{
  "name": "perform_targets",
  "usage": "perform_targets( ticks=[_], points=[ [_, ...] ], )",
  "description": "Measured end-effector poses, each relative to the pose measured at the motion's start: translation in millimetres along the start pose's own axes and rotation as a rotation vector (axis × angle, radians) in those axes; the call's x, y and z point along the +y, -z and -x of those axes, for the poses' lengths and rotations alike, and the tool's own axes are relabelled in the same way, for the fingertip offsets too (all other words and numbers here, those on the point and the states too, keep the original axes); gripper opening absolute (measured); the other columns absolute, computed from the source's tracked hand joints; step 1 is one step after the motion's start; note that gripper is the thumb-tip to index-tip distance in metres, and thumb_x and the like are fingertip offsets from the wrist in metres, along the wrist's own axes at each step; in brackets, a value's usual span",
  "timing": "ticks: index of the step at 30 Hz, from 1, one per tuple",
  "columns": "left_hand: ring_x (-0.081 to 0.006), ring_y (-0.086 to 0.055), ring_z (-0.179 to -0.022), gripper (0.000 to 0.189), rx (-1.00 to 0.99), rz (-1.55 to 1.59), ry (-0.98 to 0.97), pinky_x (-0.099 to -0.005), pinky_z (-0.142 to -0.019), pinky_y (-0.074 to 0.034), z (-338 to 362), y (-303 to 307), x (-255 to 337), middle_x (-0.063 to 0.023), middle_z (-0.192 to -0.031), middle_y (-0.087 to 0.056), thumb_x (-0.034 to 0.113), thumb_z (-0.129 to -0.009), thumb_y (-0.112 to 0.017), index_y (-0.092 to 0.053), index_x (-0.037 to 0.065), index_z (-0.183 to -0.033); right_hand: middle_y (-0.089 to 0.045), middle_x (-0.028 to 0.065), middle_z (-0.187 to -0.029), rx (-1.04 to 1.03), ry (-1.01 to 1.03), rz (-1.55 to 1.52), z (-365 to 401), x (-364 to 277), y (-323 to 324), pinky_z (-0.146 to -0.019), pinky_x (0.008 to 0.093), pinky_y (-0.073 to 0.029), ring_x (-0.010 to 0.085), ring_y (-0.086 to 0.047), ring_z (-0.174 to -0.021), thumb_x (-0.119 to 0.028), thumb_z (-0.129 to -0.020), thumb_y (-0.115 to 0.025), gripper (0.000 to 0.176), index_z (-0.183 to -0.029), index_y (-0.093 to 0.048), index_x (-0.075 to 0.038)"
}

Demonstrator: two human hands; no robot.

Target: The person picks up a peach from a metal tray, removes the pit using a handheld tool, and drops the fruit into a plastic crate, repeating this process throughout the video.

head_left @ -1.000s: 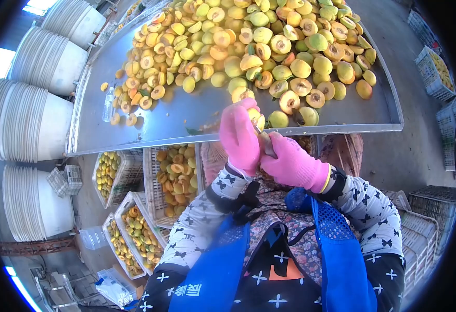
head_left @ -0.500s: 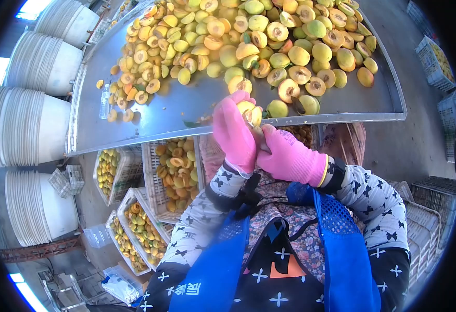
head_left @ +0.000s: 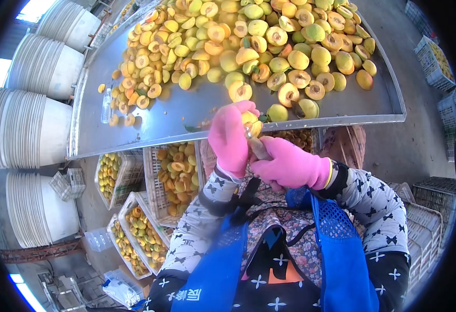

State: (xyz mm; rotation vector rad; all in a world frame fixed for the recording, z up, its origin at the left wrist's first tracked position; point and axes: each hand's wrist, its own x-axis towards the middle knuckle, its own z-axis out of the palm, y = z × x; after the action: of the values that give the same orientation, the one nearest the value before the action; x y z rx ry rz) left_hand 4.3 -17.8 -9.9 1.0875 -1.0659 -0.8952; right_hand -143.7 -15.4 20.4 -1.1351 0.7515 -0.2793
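My left hand (head_left: 229, 138), in a pink glove, is closed around a cut yellow peach (head_left: 251, 122) just over the near edge of the metal table (head_left: 165, 122). My right hand (head_left: 294, 164), gloved in pink too, grips the pale handle of a small pitting tool (head_left: 260, 149). Its metal end meets the peach; the exact shape of the tip is hidden. Close beyond my hands lie a halved peach (head_left: 240, 91) with its cut face up and a whole greenish-yellow peach (head_left: 277, 113).
A big heap of halved peaches (head_left: 202, 39) covers the table's far part. A clear plastic bottle (head_left: 106, 105) lies at its left. Below the table edge stand crates of peaches (head_left: 150, 182). Stacked white tubs (head_left: 56, 130) line the left; more crates (head_left: 420, 229) stand right.
My right hand has drawn back and slightly down, showing more of the tool's handle. My left hand has shifted a little left, still holding the peach.
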Motion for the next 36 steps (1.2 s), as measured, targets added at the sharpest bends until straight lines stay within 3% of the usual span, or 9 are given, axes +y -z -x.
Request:
perform_targets(
  ticks=[9, 14, 18, 21, 25, 29, 31, 33, 36],
  points=[
    [-0.02, -0.067, -0.077, 0.038, -0.406, 0.229, 0.364, -0.0316, -0.07, -0.055, -22.2, 17.4, 17.6, -0.0132, -0.091, -0.068, 0.029, -0.105, -0.049, -0.067, -0.004, -0.1, -0.055, 0.0028, -0.059, -0.169, 0.043, -0.239, 11.7, 3.2, 11.4, -0.043, 0.0263, -0.04, 0.0131, -0.053, -0.044, -0.015, -0.085, -0.063, 0.018, -0.092, -0.056, 0.0],
    [-0.0216, -0.068, -0.068, 0.047, -0.23, 0.203, 0.416, -0.031, -0.061, -0.057, -17.9, 3.1, 9.5, -0.0149, -0.088, -0.07, 0.039, -0.105, -0.046, -0.065, -0.003, -0.1, -0.054, 0.0006, -0.064, 0.074, 0.058, -0.018, 2.6, 14.0, 5.8, -0.043, 0.0257, -0.039, 0.0111, -0.051, -0.046, -0.014, -0.086, -0.063, 0.016, -0.092, -0.055, -0.002],
    [-0.0236, -0.069, -0.073, 0.05, -0.341, 0.167, 0.294, -0.0343, -0.062, -0.059, -16.2, 7.8, 3.5, -0.0157, -0.091, -0.069, 0.045, -0.105, -0.042, -0.061, -0.001, -0.105, -0.054, 0.0005, -0.064, -0.113, 0.015, -0.172, 13.9, 10.7, 16.6, -0.042, 0.0252, -0.04, 0.0098, -0.052, -0.048, -0.013, -0.087, -0.064, 0.014, -0.091, -0.056, -0.002],
    [-0.0274, -0.07, -0.081, 0.051, -0.281, 0.342, 0.593, -0.037, -0.067, -0.06, -22.0, 13.9, 11.4, -0.0172, -0.097, -0.068, 0.047, -0.105, -0.04, -0.06, 0.001, -0.109, -0.057, -0.0009, -0.07, -0.247, -0.037, -0.188, 23.4, 12.6, 26.3, -0.046, 0.0243, -0.039, 0.0083, -0.051, -0.051, -0.019, -0.088, -0.068, 0.022, -0.103, -0.059, -0.006],
    [-0.0299, -0.069, -0.086, 0.042, -0.262, 0.225, 0.282, -0.0388, -0.07, -0.061, -17.9, 42.7, 2.7, -0.0176, -0.101, -0.068, 0.041, -0.103, -0.047, -0.059, 0.001, -0.108, -0.057, 0.0004, -0.07, -0.169, -0.175, -0.103, 29.6, 12.3, 30.5, -0.05, 0.0257, -0.043, 0.0089, -0.054, -0.056, -0.021, -0.088, -0.068, 0.021, -0.098, -0.061, -0.003],
    [-0.0177, -0.068, -0.1, 0.024, -0.426, -1.318, -0.47, -0.0309, -0.085, -0.057, -17.4, 168.5, 39.3, -0.0112, -0.109, -0.069, 0.024, -0.09, -0.071, -0.067, 0.004, -0.103, -0.065, 0.0173, -0.077, -0.068, -0.116, 0.573, 27.8, 49.3, 53.3, -0.063, 0.0435, -0.051, 0.032, -0.066, -0.068, -0.026, -0.087, -0.068, 0.029, -0.099, -0.058, -0.001],
    [-0.0185, -0.067, -0.101, 0.034, 0.177, -0.505, 0.126, -0.0313, -0.088, -0.056, -15.3, 187.6, 37.3, -0.0113, -0.112, -0.069, 0.026, -0.091, -0.07, -0.067, 0.004, -0.116, -0.066, 0.0192, -0.081, 0.163, 0.067, 0.82, 20.6, 80.5, 66.9, -0.065, 0.0424, -0.051, 0.0345, -0.067, -0.074, -0.025, -0.087, -0.068, 0.029, -0.099, -0.058, -0.001],
    [-0.0177, -0.067, -0.099, 0.04, -0.015, -0.812, -0.146, -0.0308, -0.086, -0.055, -26.1, 190.7, 11.8, -0.0111, -0.113, -0.069, 0.03, -0.093, -0.069, -0.066, 0.002, -0.122, -0.066, 0.0242, -0.087, 0.365, 0.129, 0.873, 17.3, 77.9, 69.7, -0.072, 0.0464, -0.051, 0.0439, -0.064, -0.085, -0.024, -0.085, -0.07, 0.032, -0.104, -0.058, 0.0],
    [-0.0171, -0.065, -0.093, 0.05, 0.051, -0.587, 0.276, -0.031, -0.081, -0.054, -59.1, 115.6, -3.0, -0.0119, -0.112, -0.069, 0.038, -0.094, -0.068, -0.063, 0.0, -0.126, -0.065, 0.0226, -0.083, 0.7, 0.409, 0.843, 18.1, 72.9, 67.2, -0.069, 0.0488, -0.05, 0.0425, -0.065, -0.08, -0.023, -0.086, -0.069, 0.031, -0.104, -0.056, -0.002]
  ],
)
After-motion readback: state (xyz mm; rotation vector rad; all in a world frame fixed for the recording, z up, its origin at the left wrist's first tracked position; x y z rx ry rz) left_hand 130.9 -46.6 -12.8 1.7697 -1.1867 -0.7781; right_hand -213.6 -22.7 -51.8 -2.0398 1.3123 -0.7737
